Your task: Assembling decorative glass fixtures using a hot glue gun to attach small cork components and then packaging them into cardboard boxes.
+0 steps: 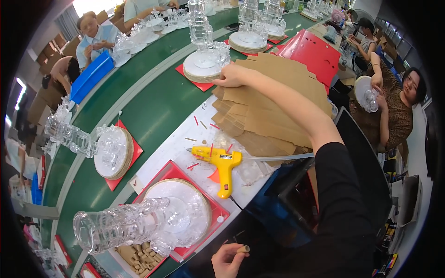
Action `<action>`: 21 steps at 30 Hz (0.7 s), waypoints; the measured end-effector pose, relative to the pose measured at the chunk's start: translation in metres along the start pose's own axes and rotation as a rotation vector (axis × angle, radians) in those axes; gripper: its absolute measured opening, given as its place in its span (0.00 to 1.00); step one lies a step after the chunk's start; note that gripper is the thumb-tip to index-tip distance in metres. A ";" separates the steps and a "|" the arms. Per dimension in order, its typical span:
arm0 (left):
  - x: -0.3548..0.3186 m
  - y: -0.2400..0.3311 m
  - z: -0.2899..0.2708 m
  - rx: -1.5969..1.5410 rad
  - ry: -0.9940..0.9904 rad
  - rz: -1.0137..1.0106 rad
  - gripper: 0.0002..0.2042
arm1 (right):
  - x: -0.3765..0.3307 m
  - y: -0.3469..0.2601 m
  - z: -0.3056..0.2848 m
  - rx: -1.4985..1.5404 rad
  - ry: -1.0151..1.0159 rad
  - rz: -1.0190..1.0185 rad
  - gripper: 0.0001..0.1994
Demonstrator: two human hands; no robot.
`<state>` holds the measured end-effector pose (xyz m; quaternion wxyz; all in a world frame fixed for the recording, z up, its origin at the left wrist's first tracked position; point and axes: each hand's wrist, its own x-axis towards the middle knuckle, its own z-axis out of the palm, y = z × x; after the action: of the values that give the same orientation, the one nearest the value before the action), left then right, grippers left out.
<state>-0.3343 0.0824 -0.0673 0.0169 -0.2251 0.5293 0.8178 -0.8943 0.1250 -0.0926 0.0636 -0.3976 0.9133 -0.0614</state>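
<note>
My left hand (225, 262) is closed around a short brown cardboard tube (244, 249) near the lower edge. My right hand (232, 75) reaches far out, its fingers curled at the edge of a round white base (201, 66) on a red square board (200, 85). Whether they grip the base or the board I cannot tell. A clear plastic tower (198, 23) rises from that base. Nearer to me, a similar clear tower (120, 224) on a round white base stands in a red tray (218, 221). Beside it lies a yellow glue gun (222, 162).
A stack of brown cardboard sheets (273, 102) lies under my right forearm. Several tubes fill a box (139, 259) at the lower left. Along the green conveyor (157, 102) stand more clear towers. Across it is a blue bin (92, 76). Co-workers sit around; one (389, 106) holds a round base.
</note>
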 end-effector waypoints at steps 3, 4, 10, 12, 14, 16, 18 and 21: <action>-0.002 0.000 -0.005 -0.006 0.012 0.022 0.06 | -0.002 0.011 -0.003 0.062 -0.020 -0.034 0.26; -0.004 0.000 -0.006 -0.012 0.020 0.023 0.06 | -0.005 0.009 -0.004 0.080 -0.018 -0.005 0.25; -0.010 -0.002 -0.014 -0.034 0.055 0.059 0.05 | -0.035 -0.003 -0.024 0.263 0.276 -0.005 0.21; -0.013 -0.007 -0.024 -0.045 0.004 0.034 0.07 | -0.051 -0.009 -0.039 0.287 0.505 -0.078 0.16; -0.011 -0.016 -0.028 -0.008 0.030 0.091 0.09 | -0.086 -0.016 -0.050 0.249 0.547 -0.141 0.14; -0.004 -0.016 -0.028 -0.025 -0.007 0.095 0.09 | -0.132 -0.024 -0.054 0.231 0.594 -0.211 0.09; -0.010 -0.012 -0.029 -0.051 -0.017 0.115 0.10 | -0.187 -0.060 -0.047 0.397 0.429 -0.104 0.06; -0.003 -0.011 -0.032 -0.092 -0.017 0.198 0.11 | -0.270 -0.130 -0.037 0.675 0.117 -0.004 0.04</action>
<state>-0.3180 0.0598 -0.0865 -0.0696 -0.1652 0.5106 0.8409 -0.6245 0.2380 -0.0172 0.1391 -0.3519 0.8426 -0.3831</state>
